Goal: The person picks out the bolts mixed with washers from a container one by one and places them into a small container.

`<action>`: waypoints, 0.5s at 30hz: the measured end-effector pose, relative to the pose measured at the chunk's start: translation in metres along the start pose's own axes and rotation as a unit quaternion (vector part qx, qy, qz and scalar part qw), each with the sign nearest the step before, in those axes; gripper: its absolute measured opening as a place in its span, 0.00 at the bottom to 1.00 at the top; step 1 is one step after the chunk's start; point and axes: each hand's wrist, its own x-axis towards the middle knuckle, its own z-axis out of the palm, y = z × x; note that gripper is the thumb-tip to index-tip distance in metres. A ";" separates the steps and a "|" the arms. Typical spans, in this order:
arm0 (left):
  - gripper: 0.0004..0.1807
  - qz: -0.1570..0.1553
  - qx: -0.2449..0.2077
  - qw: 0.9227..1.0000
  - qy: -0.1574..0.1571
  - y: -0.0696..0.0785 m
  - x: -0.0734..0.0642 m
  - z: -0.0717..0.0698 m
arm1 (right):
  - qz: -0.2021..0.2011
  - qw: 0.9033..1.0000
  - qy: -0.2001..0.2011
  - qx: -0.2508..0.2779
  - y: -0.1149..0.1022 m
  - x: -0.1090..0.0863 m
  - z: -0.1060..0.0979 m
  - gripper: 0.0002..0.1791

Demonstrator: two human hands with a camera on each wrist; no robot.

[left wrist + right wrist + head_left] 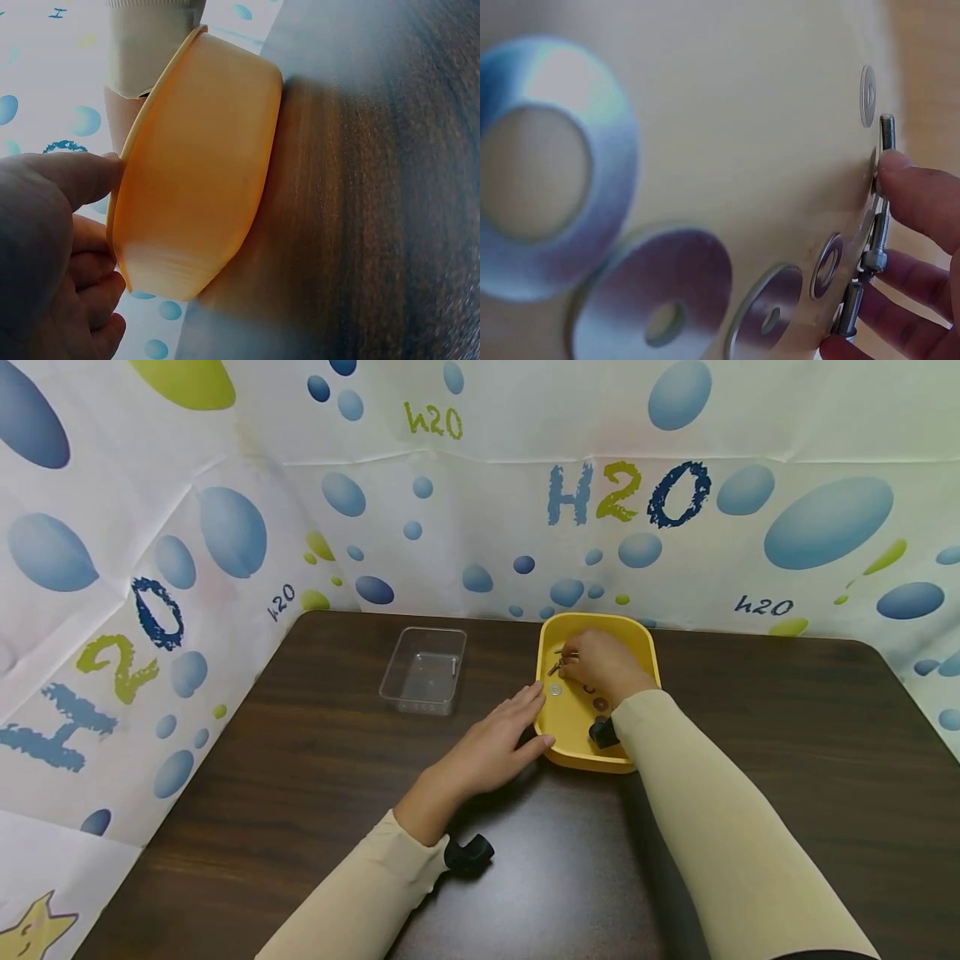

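Observation:
My left hand [491, 743] touches the left rim of a yellow plastic bin [560, 737] with its fingers fairly straight; in the left wrist view its thumb [94, 176] meets the rim. Inside the bin, my right hand [603, 667] pinches a metal screw [887, 133] between thumb and fingers. Other screws [875, 259] lie against the fingertips; how many are held is unclear. Several flat washers of different sizes are on the bin floor, among them a small one [555, 690] near the left wall and a large shiny one [615, 150] close to the right wrist camera.
Left of the bin stands a clear plastic container [420, 697] with a small screw-like piece [453, 667] inside. Both sit on a dark wooden table [315, 760]. A white sheet [495, 502] with blue drops hangs behind the table and along its left side.

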 end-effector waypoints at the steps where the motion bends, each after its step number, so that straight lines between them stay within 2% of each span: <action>1: 0.37 0.001 0.001 1.000 0.000 0.000 0.000 0.000 | -0.002 1.000 -0.001 0.001 0.000 0.000 0.000 0.18; 15: 0.37 0.002 0.003 1.000 0.002 -0.001 0.000 0.001 | 0.006 1.000 -0.002 -0.002 -0.005 -0.003 0.003 0.20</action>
